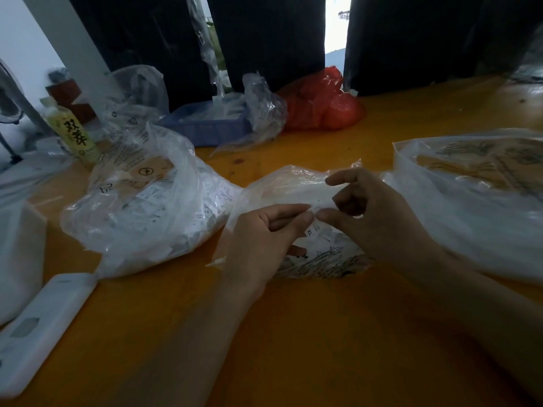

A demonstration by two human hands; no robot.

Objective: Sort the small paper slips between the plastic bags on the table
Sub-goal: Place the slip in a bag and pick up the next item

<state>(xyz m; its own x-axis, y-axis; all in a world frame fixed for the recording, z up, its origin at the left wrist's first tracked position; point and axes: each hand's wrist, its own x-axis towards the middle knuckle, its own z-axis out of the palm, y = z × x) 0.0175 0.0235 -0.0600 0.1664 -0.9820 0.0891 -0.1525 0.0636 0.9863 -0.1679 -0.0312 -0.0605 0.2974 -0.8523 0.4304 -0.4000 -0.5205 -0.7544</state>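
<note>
A small clear plastic bag [291,186] with printed text lies at the table's middle, with white paper slips inside. My left hand [261,239] and my right hand [373,212] meet over it, and both pinch one small white slip [314,227] marked XL between thumb and fingertip. A large clear bag [141,201] full of white slips sits to the left. Another big clear bag [476,195] lies to the right, with printed brown paper showing through it.
The orange wooden table [293,333] carries a white phone-like case [41,327] at front left, a yellow bottle [76,133], a blue tray [211,124] with crumpled clear bags, and a red plastic bag [320,104] at the back. Dark curtains hang behind.
</note>
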